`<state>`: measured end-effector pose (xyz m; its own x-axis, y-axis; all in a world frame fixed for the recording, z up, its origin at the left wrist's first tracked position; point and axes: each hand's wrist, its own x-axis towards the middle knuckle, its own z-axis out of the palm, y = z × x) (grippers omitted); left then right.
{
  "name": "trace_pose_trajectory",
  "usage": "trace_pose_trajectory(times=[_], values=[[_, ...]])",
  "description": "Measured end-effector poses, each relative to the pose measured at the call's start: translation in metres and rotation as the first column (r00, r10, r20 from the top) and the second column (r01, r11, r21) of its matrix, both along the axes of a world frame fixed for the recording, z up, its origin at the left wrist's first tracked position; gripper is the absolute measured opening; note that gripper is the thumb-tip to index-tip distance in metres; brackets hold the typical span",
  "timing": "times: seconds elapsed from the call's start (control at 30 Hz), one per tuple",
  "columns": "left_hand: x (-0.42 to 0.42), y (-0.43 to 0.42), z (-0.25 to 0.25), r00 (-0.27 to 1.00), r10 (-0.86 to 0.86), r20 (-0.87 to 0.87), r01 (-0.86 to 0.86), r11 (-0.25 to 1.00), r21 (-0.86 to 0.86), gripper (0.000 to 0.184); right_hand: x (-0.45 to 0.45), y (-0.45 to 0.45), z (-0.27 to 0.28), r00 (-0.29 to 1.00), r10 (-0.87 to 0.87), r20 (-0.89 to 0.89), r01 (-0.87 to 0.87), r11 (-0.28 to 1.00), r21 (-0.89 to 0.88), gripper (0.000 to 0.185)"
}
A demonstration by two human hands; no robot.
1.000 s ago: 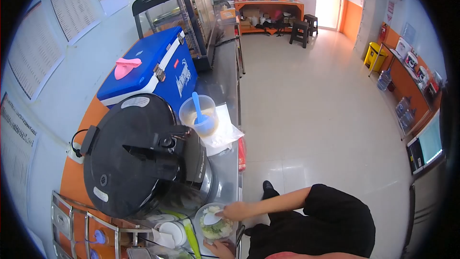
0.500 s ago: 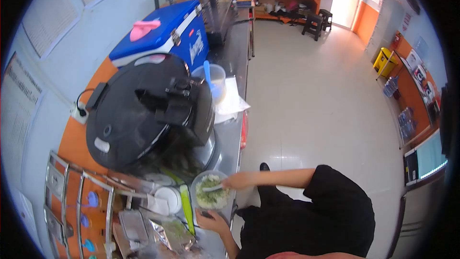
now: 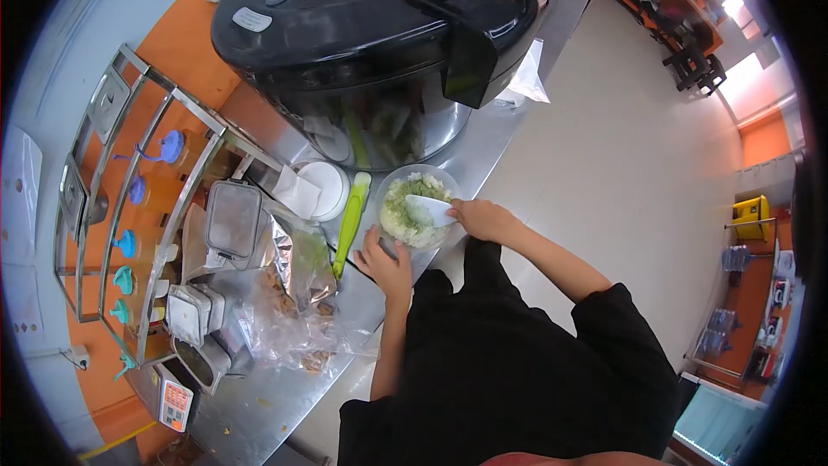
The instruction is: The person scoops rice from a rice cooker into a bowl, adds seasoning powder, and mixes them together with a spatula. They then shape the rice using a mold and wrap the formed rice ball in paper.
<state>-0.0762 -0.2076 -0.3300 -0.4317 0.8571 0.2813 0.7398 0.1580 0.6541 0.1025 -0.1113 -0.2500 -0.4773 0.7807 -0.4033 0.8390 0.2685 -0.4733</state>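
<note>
A clear round bowl (image 3: pixel 380 199) stands on the steel counter, holding what looks like white rice mixed with chopped green herbs (image 3: pixel 420 192). My right hand (image 3: pixel 485 219) grips a white rice paddle (image 3: pixel 429 210), its blade down in the rice. At the bowl's near left side, my left hand (image 3: pixel 387 267) has its fingers apart, close to the wall; I cannot tell if they touch it. Just left of the bowl lies a bright green long-handled utensil (image 3: pixel 351 223). Beside that is a white round container (image 3: pixel 326 190) with a white paper or cloth piece (image 3: pixel 296 193).
A big black-lidded cooker (image 3: pixel 371 43) stands behind the bowl. To the left, a metal rack (image 3: pixel 164 164) holds sauce bottles. Foil (image 3: pixel 293 263), plastic bags (image 3: pixel 289 328), lidded boxes (image 3: pixel 233 220) and a scale (image 3: pixel 175 404) crowd the counter. Tiled floor (image 3: pixel 586 173) lies to the right.
My view has tilted down and turned toward the counter, so bowl and cooker look larger and more of the left side shows. The paddle still sits in the rice, its blade more visible now.
</note>
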Motion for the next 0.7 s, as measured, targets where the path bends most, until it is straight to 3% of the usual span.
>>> trace_pose_trajectory(times=[0.13,0.23,0.37,0.47,0.5,0.6,0.7], values=[[0.001,0.002,0.002,1.000,-0.017,-0.017,0.017,1.000,0.018,0.050,-0.007,0.000,0.040,0.999,-0.053,0.008,0.053,0.999,0.010,0.029],[0.001,0.001,0.001,0.999,-0.023,-0.040,0.023,1.000,0.010,0.049,-0.027,-0.015,0.043,0.996,0.081,0.028,-0.085,0.964,0.252,0.026],[0.000,0.001,0.003,0.999,-0.025,-0.026,0.025,1.000,-0.018,0.049,-0.040,-0.036,0.001,0.968,0.099,0.229,-0.170,0.935,0.311,0.044],[0.000,0.001,0.005,1.000,-0.010,0.006,0.011,0.998,-0.068,0.051,-0.021,-0.028,0.003,0.928,0.113,0.356,-0.237,0.915,0.326,0.046],[0.000,0.000,0.004,1.000,-0.018,0.000,0.018,0.998,-0.067,0.051,-0.014,-0.024,0.009,0.921,0.152,0.358,-0.230,0.955,0.188,0.052],[-0.001,0.003,0.003,1.000,-0.030,-0.008,0.029,0.998,-0.048,0.050,0.003,-0.011,0.022,0.955,0.245,0.169,-0.277,0.940,0.200,0.043],[-0.001,-0.002,0.004,0.999,-0.039,-0.004,0.038,0.998,-0.050,0.048,-0.011,-0.020,0.048,0.976,0.216,0.031,-0.217,0.953,0.212,0.039]])
